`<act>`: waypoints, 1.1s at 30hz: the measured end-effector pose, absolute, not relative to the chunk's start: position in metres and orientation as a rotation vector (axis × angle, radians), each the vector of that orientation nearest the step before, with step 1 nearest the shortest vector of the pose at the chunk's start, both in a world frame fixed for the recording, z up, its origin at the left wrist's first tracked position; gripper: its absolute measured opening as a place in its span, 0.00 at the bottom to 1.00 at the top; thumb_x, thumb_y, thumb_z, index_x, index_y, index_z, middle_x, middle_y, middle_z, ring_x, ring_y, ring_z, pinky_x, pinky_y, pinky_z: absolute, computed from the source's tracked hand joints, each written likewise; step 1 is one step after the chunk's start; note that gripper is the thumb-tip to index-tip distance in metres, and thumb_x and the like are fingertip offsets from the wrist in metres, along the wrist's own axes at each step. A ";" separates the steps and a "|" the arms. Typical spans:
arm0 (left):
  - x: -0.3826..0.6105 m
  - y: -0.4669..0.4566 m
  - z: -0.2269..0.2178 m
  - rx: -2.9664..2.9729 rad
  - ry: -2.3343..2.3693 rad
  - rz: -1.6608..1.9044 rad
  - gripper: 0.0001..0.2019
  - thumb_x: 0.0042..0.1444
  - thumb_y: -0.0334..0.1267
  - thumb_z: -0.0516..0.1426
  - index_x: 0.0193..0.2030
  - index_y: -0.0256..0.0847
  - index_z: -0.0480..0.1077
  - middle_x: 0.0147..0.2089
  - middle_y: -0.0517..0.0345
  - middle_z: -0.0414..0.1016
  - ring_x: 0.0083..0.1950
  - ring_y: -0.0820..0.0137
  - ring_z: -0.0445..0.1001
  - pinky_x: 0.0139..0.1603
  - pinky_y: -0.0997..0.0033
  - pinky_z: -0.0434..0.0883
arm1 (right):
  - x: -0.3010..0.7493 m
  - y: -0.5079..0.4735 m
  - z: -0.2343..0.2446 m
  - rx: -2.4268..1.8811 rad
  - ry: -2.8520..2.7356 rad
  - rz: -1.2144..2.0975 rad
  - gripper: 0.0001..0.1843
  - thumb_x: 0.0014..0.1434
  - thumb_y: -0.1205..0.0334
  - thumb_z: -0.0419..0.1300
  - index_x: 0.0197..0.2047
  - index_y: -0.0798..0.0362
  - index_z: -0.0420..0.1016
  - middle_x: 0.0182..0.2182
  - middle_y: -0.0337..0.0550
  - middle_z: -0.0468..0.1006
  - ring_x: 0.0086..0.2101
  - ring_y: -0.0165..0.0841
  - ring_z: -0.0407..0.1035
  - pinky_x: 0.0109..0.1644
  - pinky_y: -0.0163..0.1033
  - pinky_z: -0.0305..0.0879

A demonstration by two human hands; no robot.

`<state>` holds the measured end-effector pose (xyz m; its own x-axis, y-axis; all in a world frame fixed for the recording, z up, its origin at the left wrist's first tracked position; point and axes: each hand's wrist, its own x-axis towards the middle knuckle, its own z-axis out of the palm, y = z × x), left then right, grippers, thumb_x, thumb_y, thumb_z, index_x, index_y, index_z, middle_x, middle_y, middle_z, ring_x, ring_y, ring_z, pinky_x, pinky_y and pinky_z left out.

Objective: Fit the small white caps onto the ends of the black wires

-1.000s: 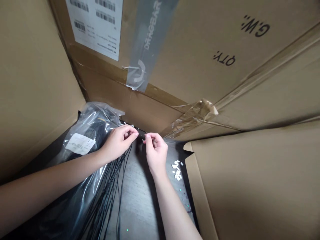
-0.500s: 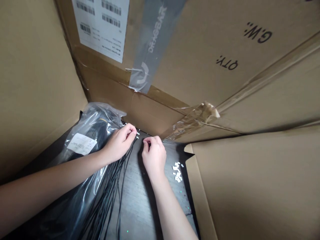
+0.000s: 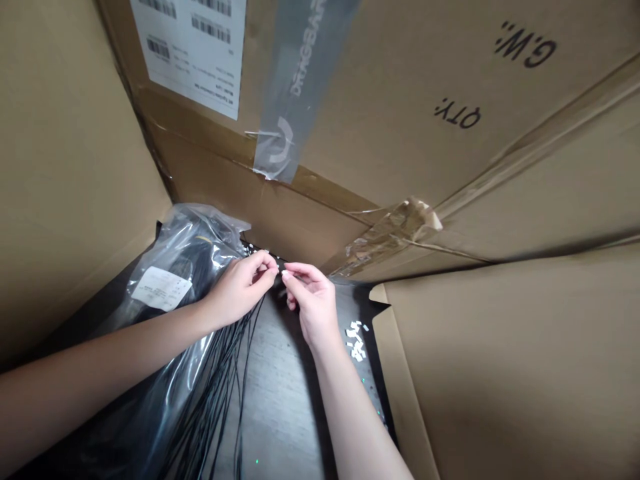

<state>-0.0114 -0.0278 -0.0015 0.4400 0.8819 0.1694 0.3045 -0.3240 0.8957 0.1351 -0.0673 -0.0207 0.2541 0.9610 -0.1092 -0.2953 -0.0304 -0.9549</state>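
Hands at work in a nook walled by brown cardboard cartons (image 3: 400,153): the person's left hand (image 3: 240,290) closes thumb and forefinger on the far ends of a bundle of thin black cords (image 3: 227,373). The bundle runs from the fingertips back toward the camera across a dark wood-grain tabletop (image 3: 280,400). The right hand (image 3: 313,303) sits just beside the left, thumb and forefinger pressed together on what appears to be a tiny white piece (image 3: 285,274), held almost touching the cord tips. The cord ends lie between the two pinches, at the table's far edge, near the foot of the cartons. By their look the cords are light, limp and slick, apt to slide or splay unless pinched close to the tips. The white piece looks small enough to slip from the pads. Left of the cords lies a crumpled clear plastic bag (image 3: 185,260) bearing a white paper label (image 3: 159,288), with more black cord inside. A scatter of small white bits (image 3: 356,339) rests on the table beside the right wrist. Grey tape (image 3: 295,87) and a white barcode sheet (image 3: 193,47) mark the carton above.
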 end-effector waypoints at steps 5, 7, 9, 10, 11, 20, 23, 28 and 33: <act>-0.011 -0.028 -0.003 1.832 0.962 0.880 0.08 0.64 0.38 0.52 0.36 0.39 0.69 0.33 0.59 0.74 0.33 0.72 0.72 0.35 0.72 0.67 | 0.136 -0.067 -0.023 -1.121 -0.802 1.181 0.10 0.49 0.58 0.69 0.35 0.53 0.80 0.21 0.35 0.73 0.18 0.23 0.58 0.17 0.29 0.56; -0.012 -0.028 -0.003 1.860 0.987 0.900 0.08 0.63 0.38 0.54 0.36 0.39 0.71 0.34 0.58 0.74 0.34 0.72 0.72 0.35 0.73 0.67 | 0.137 -0.066 -0.024 -1.097 -0.801 1.186 0.10 0.50 0.58 0.68 0.36 0.53 0.80 0.23 0.36 0.74 0.19 0.23 0.58 0.17 0.29 0.56; -0.012 -0.027 -0.003 1.900 1.018 0.928 0.08 0.62 0.38 0.56 0.35 0.39 0.74 0.35 0.58 0.72 0.34 0.72 0.70 0.34 0.73 0.66 | 0.138 -0.066 -0.025 -1.080 -0.794 1.197 0.10 0.51 0.58 0.67 0.37 0.52 0.80 0.24 0.35 0.73 0.19 0.23 0.58 0.18 0.29 0.56; -0.013 -0.027 -0.003 1.912 1.024 0.943 0.08 0.61 0.38 0.56 0.35 0.39 0.75 0.34 0.58 0.72 0.34 0.72 0.69 0.33 0.73 0.65 | 0.139 -0.066 -0.025 -1.077 -0.788 1.201 0.11 0.51 0.58 0.67 0.38 0.52 0.80 0.23 0.34 0.72 0.19 0.23 0.57 0.18 0.29 0.56; -0.013 -0.027 -0.003 1.916 1.021 0.956 0.07 0.61 0.38 0.57 0.35 0.40 0.76 0.34 0.58 0.71 0.33 0.73 0.69 0.33 0.73 0.65 | 0.139 -0.066 -0.025 -1.077 -0.782 1.205 0.11 0.51 0.59 0.67 0.39 0.51 0.80 0.21 0.33 0.70 0.19 0.23 0.56 0.18 0.29 0.56; -0.013 -0.025 -0.001 1.893 1.039 0.956 0.05 0.57 0.37 0.61 0.34 0.39 0.76 0.31 0.60 0.74 0.32 0.74 0.70 0.35 0.74 0.67 | 0.141 -0.068 -0.018 -1.005 -0.696 1.278 0.08 0.50 0.59 0.67 0.32 0.54 0.78 0.19 0.32 0.66 0.19 0.23 0.56 0.17 0.29 0.56; -0.012 -0.026 -0.001 1.865 1.060 0.977 0.07 0.58 0.39 0.60 0.33 0.38 0.74 0.31 0.60 0.75 0.32 0.74 0.71 0.34 0.74 0.67 | 0.140 -0.067 -0.017 -0.975 -0.665 1.305 0.10 0.49 0.57 0.69 0.31 0.54 0.76 0.23 0.33 0.69 0.18 0.22 0.57 0.16 0.28 0.57; -0.012 -0.028 -0.004 1.759 1.036 0.965 0.07 0.59 0.39 0.57 0.35 0.37 0.71 0.32 0.59 0.76 0.30 0.74 0.73 0.33 0.74 0.69 | 0.139 -0.067 -0.020 -0.968 -0.666 1.362 0.12 0.50 0.56 0.69 0.32 0.53 0.74 0.27 0.36 0.77 0.16 0.22 0.60 0.14 0.29 0.61; -0.013 -0.028 -0.006 1.782 1.072 1.000 0.06 0.58 0.38 0.59 0.35 0.37 0.72 0.31 0.58 0.76 0.30 0.73 0.74 0.32 0.74 0.69 | 0.138 -0.067 -0.020 -0.981 -0.720 1.413 0.10 0.48 0.60 0.70 0.31 0.55 0.76 0.26 0.37 0.78 0.14 0.20 0.59 0.13 0.28 0.61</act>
